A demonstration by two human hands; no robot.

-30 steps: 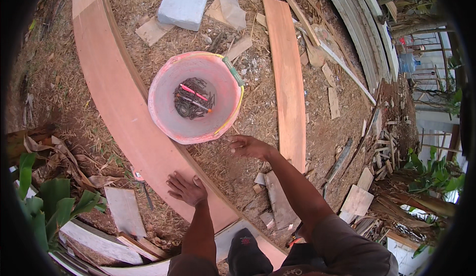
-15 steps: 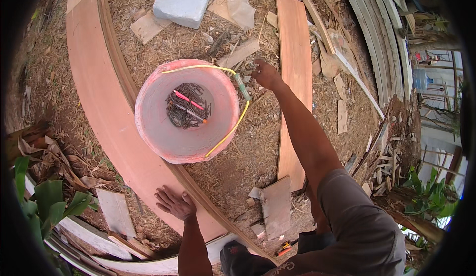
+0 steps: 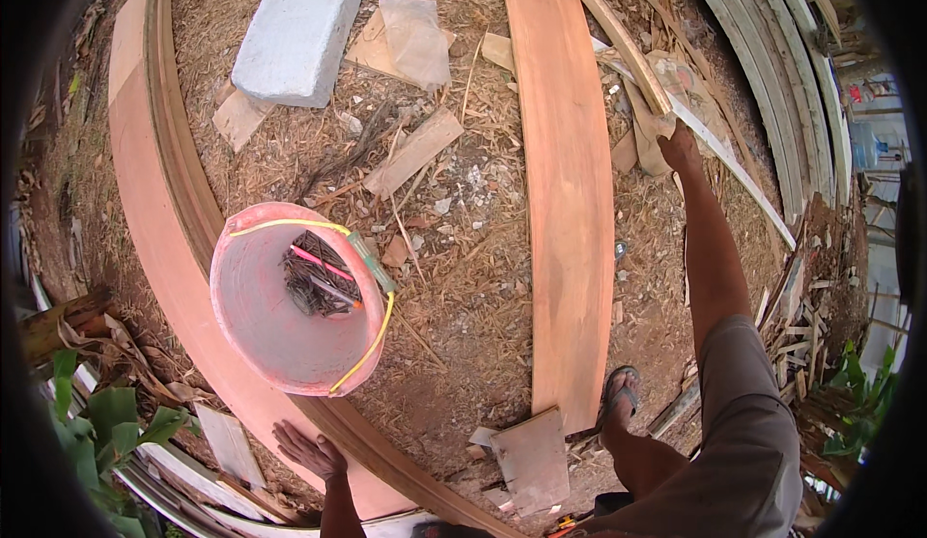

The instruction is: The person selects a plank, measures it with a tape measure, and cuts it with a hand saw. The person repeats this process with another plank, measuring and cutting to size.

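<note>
My left hand (image 3: 311, 451) lies flat with fingers spread on a long reddish-brown plank (image 3: 159, 190), one of a stack of boards at the left. A pinkish bucket (image 3: 253, 311) stands on that stack, ahead of the hand. In it lie many nails (image 3: 314, 287), a pink stick-like item and a pen-like item with an orange tip. Its yellow handle (image 3: 364, 356) with a green grip hangs over the right side. Far out at the right, my right hand (image 3: 683, 149) reaches to the near end of a narrow wooden batten (image 3: 618, 41), thumb and forefinger apart; contact is unclear.
A wide plank (image 3: 560, 200) lies on the straw-strewn ground between my arms. A white foam-like block (image 3: 304, 31) and wood scraps (image 3: 415, 152) lie farther off. Long grey boards (image 3: 763, 74) are stacked at the far right. My sandalled foot (image 3: 621, 398) stands beside the wide plank.
My right hand has moved from near the bucket's handle, across the wide plank, to the batten's end. My left hand stays flat on the plank. The view has shifted right.
</note>
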